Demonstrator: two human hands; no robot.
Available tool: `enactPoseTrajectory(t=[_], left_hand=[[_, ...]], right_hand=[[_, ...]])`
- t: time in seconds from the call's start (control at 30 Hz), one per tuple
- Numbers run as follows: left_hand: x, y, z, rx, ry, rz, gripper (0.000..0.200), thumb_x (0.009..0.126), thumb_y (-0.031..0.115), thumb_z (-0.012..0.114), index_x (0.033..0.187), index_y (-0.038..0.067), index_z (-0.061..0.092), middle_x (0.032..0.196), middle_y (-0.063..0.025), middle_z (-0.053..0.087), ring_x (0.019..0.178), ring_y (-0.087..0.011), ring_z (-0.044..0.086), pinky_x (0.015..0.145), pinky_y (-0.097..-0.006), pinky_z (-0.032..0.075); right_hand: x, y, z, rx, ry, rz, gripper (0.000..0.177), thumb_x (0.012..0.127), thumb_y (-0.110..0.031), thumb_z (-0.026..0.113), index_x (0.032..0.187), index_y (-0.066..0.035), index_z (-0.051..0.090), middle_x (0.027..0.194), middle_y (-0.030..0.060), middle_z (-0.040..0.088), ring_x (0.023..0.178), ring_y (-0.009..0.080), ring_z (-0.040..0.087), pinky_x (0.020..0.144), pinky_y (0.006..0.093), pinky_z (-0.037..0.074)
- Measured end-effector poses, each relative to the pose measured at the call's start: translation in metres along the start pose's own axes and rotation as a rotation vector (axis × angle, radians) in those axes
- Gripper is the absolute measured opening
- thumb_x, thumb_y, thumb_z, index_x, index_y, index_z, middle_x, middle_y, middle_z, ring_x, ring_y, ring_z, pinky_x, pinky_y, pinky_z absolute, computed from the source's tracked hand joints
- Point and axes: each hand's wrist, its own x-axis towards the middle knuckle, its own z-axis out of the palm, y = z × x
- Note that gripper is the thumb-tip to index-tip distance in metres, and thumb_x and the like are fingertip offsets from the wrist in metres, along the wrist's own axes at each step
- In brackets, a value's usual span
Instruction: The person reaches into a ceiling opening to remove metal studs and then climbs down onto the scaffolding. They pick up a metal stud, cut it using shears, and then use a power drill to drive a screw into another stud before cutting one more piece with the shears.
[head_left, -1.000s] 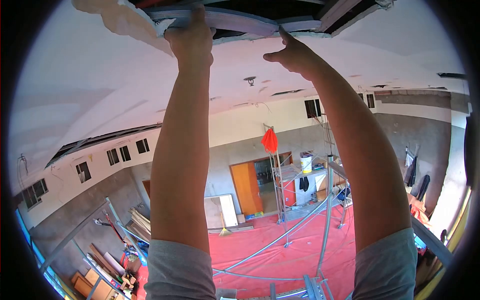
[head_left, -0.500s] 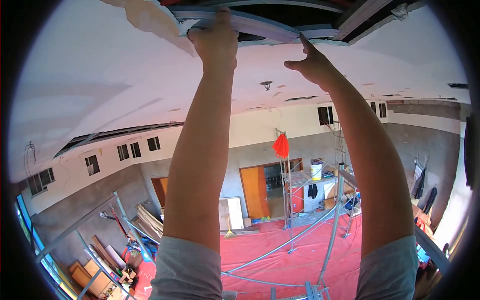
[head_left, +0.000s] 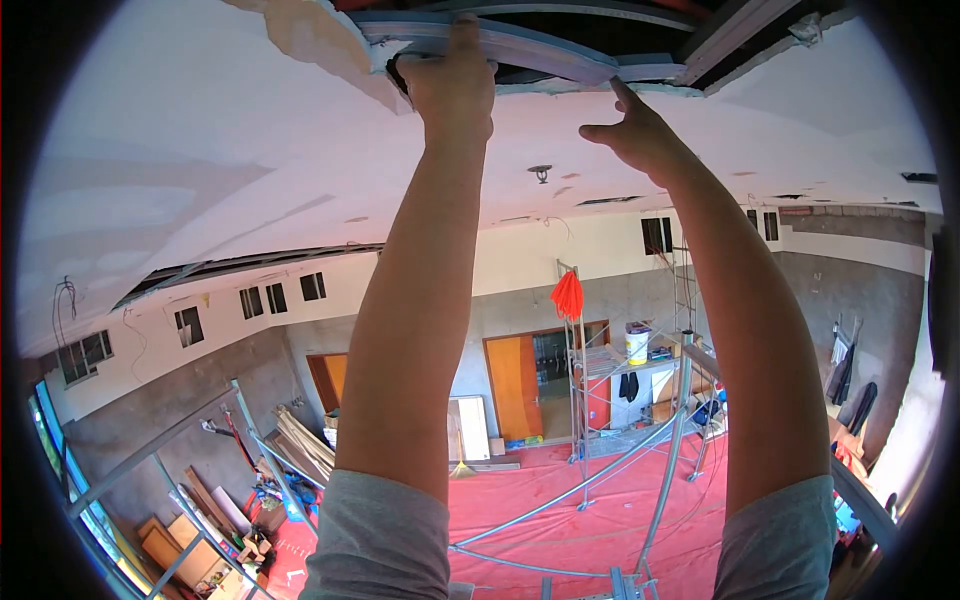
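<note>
Overhead, a long grey metal channel [head_left: 540, 55] lies across a ragged opening in the white ceiling [head_left: 330, 130]. My left hand [head_left: 452, 90] is raised to it and closed around it near its left part, one finger reaching up over its face. My right hand [head_left: 643, 135] is raised near the channel's right end, its index fingertip touching or almost touching the underside. Thumb and index finger are spread apart there, and nothing shows between them. Some fingers of both hands are hidden.
Broken board edges and another metal channel [head_left: 735, 40] border the opening. A sprinkler head [head_left: 540, 173] sticks down from the ceiling. Below are scaffold rails [head_left: 680, 400], a scaffold tower holding a white bucket [head_left: 637, 345], and a red floor covering [head_left: 560, 500].
The ceiling opening, channel and both hands have shifted slightly right in view, and the room behind shifts a little too. My left hand's hold on the channel looks the same.
</note>
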Motion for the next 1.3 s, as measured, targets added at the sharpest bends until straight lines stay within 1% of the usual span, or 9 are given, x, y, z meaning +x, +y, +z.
enactPoseTrajectory(t=[0.53, 0.57, 0.63, 0.7, 0.73, 0.83, 0.9, 1.17, 1.3], left_hand=[[0.021, -0.022, -0.005, -0.004, -0.051, -0.009, 0.071, 0.088, 0.020, 0.072, 0.135, -0.009, 0.028, 0.131, -0.0209, 0.050, 0.117, -0.0309, 0.056, 0.091, -0.0427, 0.059], [0.004, -0.004, 0.004, 0.004, 0.052, -0.062, 0.068, 0.090, 0.021, 0.069, 0.137, -0.010, 0.029, 0.136, -0.0202, 0.048, 0.122, -0.0302, 0.053, 0.091, -0.0440, 0.058], [0.037, -0.039, -0.021, 0.109, -0.169, 0.112, 0.055, 0.099, 0.025, 0.054, 0.139, -0.006, 0.033, 0.141, -0.0185, 0.046, 0.127, -0.0316, 0.050, 0.095, -0.0472, 0.056], [0.034, -0.044, -0.011, 0.111, -0.110, 0.115, 0.052, 0.101, 0.027, 0.051, 0.139, -0.005, 0.036, 0.140, -0.0186, 0.048, 0.128, -0.0333, 0.050, 0.096, -0.0486, 0.055], [0.009, -0.009, 0.003, -0.013, 0.046, -0.044, 0.052, 0.100, 0.027, 0.053, 0.138, -0.005, 0.038, 0.138, -0.0191, 0.049, 0.127, -0.0338, 0.050, 0.095, -0.0488, 0.056], [0.013, -0.009, 0.001, -0.072, 0.057, -0.011, 0.068, 0.083, 0.018, 0.079, 0.129, -0.013, 0.040, 0.125, -0.0211, 0.053, 0.112, -0.0293, 0.059, 0.090, -0.0414, 0.059], [0.014, -0.010, -0.004, -0.071, -0.003, -0.013, 0.067, 0.084, 0.019, 0.079, 0.128, -0.014, 0.041, 0.124, -0.0202, 0.054, 0.111, -0.0281, 0.060, 0.090, -0.0402, 0.059], [0.022, -0.023, -0.003, -0.058, 0.011, -0.063, 0.072, 0.082, 0.028, 0.081, 0.122, -0.019, 0.044, 0.126, -0.0207, 0.054, 0.110, -0.0260, 0.061, 0.093, -0.0357, 0.057], [0.021, -0.034, -0.001, 0.073, 0.125, 0.110, 0.053, 0.082, 0.038, 0.079, 0.102, -0.009, 0.063, 0.098, -0.0136, 0.067, 0.088, -0.0213, 0.064, 0.085, -0.0320, 0.050]], right_hand=[[0.001, 0.003, -0.007, -0.020, -0.020, -0.048, 0.108, 0.077, -0.035, 0.082, 0.158, -0.010, 0.016, 0.151, 0.0259, 0.039, 0.132, 0.0366, 0.049, 0.107, 0.0392, 0.042], [-0.002, -0.001, -0.010, 0.015, -0.052, -0.011, 0.108, 0.077, -0.034, 0.082, 0.158, -0.010, 0.016, 0.151, 0.0262, 0.039, 0.132, 0.0364, 0.049, 0.107, 0.0389, 0.042], [-0.003, 0.000, -0.011, -0.003, -0.080, -0.002, 0.108, 0.076, -0.033, 0.083, 0.158, -0.011, 0.016, 0.151, 0.0266, 0.039, 0.132, 0.0364, 0.049, 0.107, 0.0397, 0.042], [-0.008, 0.001, -0.013, -0.060, -0.094, 0.007, 0.110, 0.075, -0.033, 0.084, 0.158, -0.011, 0.016, 0.149, 0.0276, 0.041, 0.131, 0.0372, 0.050, 0.106, 0.0401, 0.043], [-0.007, 0.006, -0.014, -0.106, -0.088, -0.010, 0.110, 0.074, -0.033, 0.084, 0.158, -0.010, 0.016, 0.148, 0.0282, 0.042, 0.131, 0.0377, 0.050, 0.106, 0.0402, 0.043], [-0.019, 0.016, -0.019, -0.269, -0.166, -0.056, 0.110, 0.073, -0.032, 0.084, 0.156, -0.004, 0.018, 0.145, 0.0309, 0.044, 0.131, 0.0387, 0.050, 0.109, 0.0386, 0.040], [-0.034, 0.014, -0.027, -0.385, -0.255, -0.044, 0.109, 0.073, -0.033, 0.083, 0.154, 0.001, 0.019, 0.144, 0.0326, 0.044, 0.132, 0.0394, 0.048, 0.111, 0.0388, 0.038], [-0.071, 0.004, -0.066, -0.611, -0.365, 0.021, 0.105, 0.077, -0.038, 0.080, 0.156, -0.005, 0.019, 0.145, 0.0296, 0.043, 0.135, 0.0396, 0.044, 0.111, 0.0411, 0.038], [-0.087, -0.020, -0.090, -0.781, -0.396, 0.128, 0.105, 0.079, -0.039, 0.078, 0.157, -0.010, 0.016, 0.145, 0.0254, 0.043, 0.134, 0.0384, 0.044, 0.111, 0.0431, 0.039]])
